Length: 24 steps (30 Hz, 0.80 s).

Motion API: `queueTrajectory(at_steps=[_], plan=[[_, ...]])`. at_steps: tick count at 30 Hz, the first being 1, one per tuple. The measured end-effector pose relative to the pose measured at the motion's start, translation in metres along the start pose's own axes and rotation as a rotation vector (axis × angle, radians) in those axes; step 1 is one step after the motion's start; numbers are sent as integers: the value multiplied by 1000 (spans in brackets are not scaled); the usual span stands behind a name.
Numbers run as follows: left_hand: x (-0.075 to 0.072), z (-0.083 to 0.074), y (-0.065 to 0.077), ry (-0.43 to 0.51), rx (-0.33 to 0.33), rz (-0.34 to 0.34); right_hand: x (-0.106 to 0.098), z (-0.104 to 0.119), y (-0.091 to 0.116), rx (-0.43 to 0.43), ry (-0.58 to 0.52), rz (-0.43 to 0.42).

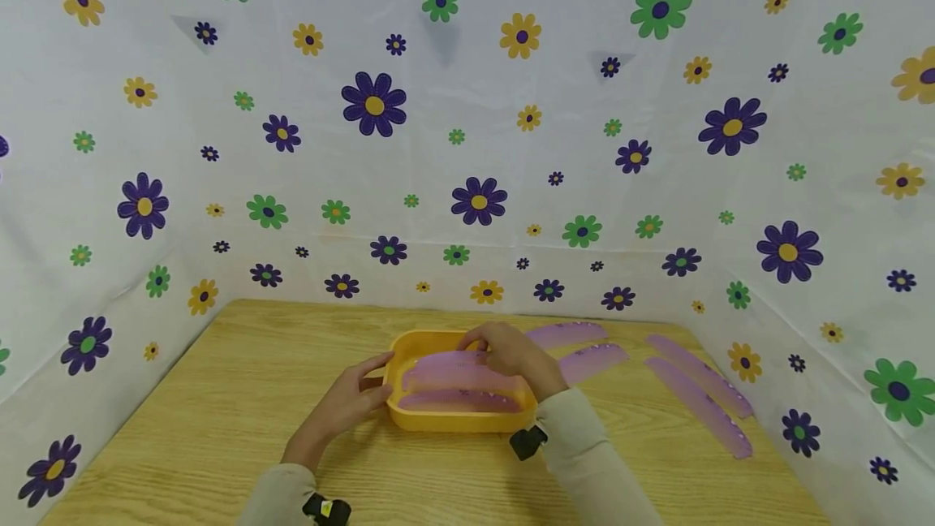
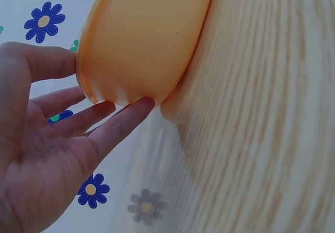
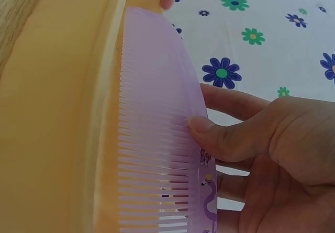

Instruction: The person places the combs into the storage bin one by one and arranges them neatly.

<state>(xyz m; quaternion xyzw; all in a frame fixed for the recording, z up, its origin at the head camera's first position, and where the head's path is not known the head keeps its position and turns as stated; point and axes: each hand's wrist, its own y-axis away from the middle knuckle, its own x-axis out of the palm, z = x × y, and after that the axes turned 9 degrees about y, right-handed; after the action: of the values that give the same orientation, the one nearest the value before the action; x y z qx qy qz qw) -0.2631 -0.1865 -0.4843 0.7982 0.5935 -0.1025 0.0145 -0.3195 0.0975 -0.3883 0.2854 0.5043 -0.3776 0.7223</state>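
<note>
A purple comb (image 1: 445, 370) printed with a flamingo is pinched between the thumb and fingers of my right hand (image 1: 506, 347). In the right wrist view, the comb (image 3: 157, 81) has its teeth facing the yellow tub (image 3: 57, 112). A second purple comb (image 1: 460, 403) lies inside the tub (image 1: 460, 422), along its near side. At the tub's left end, my left hand (image 1: 346, 400) touches the outer wall with extended fingers. In the left wrist view, fingertips of the left hand (image 2: 57, 133) rest against the tub (image 2: 141, 39), near its rim and lower edge.
Two purple combs lie behind the tub to its right, one comb (image 1: 566, 334) farther back than the other comb (image 1: 593, 361). Another pair, a comb (image 1: 701, 372) and a comb (image 1: 701, 404), lies at the wooden table's (image 1: 219, 396) right side. Flowered sheeting (image 1: 467, 144) surrounds the table.
</note>
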Motion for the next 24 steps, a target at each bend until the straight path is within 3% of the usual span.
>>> queueTrajectory(at_steps=[12,24], plan=[[-1,-1,0,-2,4,0,6,4,-3,-51,15,3],[0,0,0,-9,-10,-24,10,5,-5,-30,34,40]])
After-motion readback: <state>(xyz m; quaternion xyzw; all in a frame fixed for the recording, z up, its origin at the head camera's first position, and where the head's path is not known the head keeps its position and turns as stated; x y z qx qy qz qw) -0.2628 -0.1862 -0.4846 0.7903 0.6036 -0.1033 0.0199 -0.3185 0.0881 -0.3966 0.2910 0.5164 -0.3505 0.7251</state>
